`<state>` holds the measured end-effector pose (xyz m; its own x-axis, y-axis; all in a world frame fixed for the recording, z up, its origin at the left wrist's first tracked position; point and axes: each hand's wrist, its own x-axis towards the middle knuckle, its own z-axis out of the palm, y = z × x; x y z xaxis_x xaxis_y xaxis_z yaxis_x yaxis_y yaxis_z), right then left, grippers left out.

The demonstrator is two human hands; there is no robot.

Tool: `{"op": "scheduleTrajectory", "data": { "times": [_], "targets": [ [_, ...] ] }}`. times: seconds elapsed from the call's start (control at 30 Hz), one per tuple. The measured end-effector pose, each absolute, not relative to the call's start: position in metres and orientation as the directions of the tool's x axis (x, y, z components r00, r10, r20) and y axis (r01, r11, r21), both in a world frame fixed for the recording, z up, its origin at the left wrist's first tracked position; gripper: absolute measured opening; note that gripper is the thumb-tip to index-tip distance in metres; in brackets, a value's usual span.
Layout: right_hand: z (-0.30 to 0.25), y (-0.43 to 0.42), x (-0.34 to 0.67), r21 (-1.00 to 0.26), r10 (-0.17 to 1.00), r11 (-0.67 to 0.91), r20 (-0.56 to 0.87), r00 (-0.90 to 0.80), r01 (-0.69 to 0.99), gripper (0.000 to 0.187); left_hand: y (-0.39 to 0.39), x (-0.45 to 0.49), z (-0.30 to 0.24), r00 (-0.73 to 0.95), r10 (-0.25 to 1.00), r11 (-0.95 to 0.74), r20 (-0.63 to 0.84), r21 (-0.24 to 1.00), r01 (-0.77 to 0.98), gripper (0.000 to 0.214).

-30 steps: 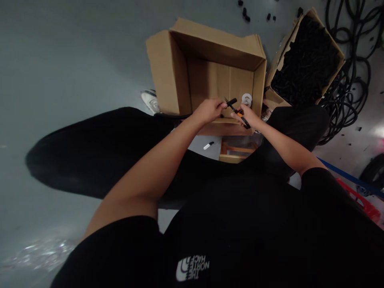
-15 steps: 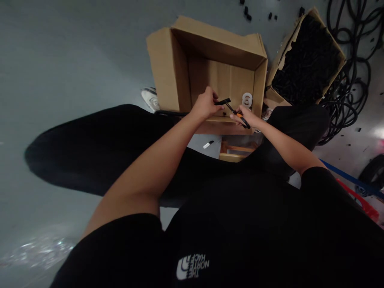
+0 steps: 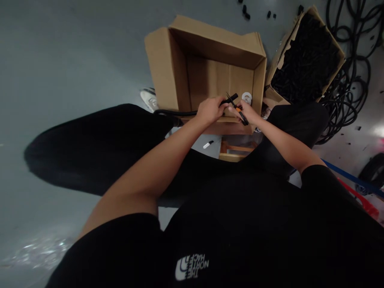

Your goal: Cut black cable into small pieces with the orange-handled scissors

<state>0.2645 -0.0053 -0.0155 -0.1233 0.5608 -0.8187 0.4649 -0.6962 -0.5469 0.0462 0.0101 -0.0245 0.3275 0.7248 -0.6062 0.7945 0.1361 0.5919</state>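
My left hand (image 3: 211, 109) is closed around a black rubber hose (image 3: 183, 113), whose long part trails left over the box's near edge. The hose's short free end sticks out to the right of my fingers. In my right hand (image 3: 247, 112) is a pair of scissors (image 3: 244, 118) with black and orange handles, the fingers closed on them. The scissor blades cross the hose just past my left fingers. Both hands are over the near right part of an open cardboard box (image 3: 159, 68). A white ring-shaped roll (image 3: 247, 98) lies in the box beside my right hand.
A second cardboard box (image 3: 276, 96) at the right is filled with short black pieces (image 3: 309, 60). Coiled black hose (image 3: 357, 80) lies on the floor beyond it. A small knife (image 3: 208, 144) lies below the near box. Several black bits (image 3: 246, 13) are scattered on the floor.
My left hand has moved right and slightly down, closer to my right hand, bringing the hose with it. The hose end reaches farther right past the scissor blades.
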Motion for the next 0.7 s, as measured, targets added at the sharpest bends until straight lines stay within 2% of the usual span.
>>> {"op": "scheduleTrajectory", "data": {
  "times": [0.13,0.3,0.4,0.53,0.63,0.7],
  "targets": [
    [-0.01,-0.006,0.264,-0.493,0.568,-0.677,-0.822,-0.038,0.546,0.067,0.016,0.039,-0.032,0.368,0.712,0.099,-0.598,0.603,0.791,0.04],
    [-0.009,-0.008,0.264,-0.513,0.547,-0.702,-0.833,-0.088,0.495,0.07,0.018,0.033,-0.047,0.512,0.654,-0.017,-0.557,0.666,0.746,0.045],
    [-0.007,-0.007,0.268,-0.509,0.546,-0.675,-0.831,-0.101,0.534,0.07,0.023,0.025,-0.063,0.557,0.584,-0.034,-0.59,0.668,0.744,0.05],
    [-0.002,-0.008,0.274,-0.479,0.513,-0.684,-0.852,-0.103,0.55,0.065,0.033,0.01,-0.083,0.455,0.581,0.032,-0.675,0.577,0.816,0.046],
    [-0.004,-0.012,0.273,-0.456,0.477,-0.739,-0.874,-0.092,0.496,0.063,0.035,0.009,-0.086,0.395,0.65,0.171,-0.649,0.631,0.756,0.037],
    [-0.008,-0.015,0.271,-0.471,0.485,-0.738,-0.868,-0.106,0.483,0.061,0.033,0.013,-0.08,0.333,0.694,0.282,-0.639,0.666,0.691,0.043]
  ]
}}
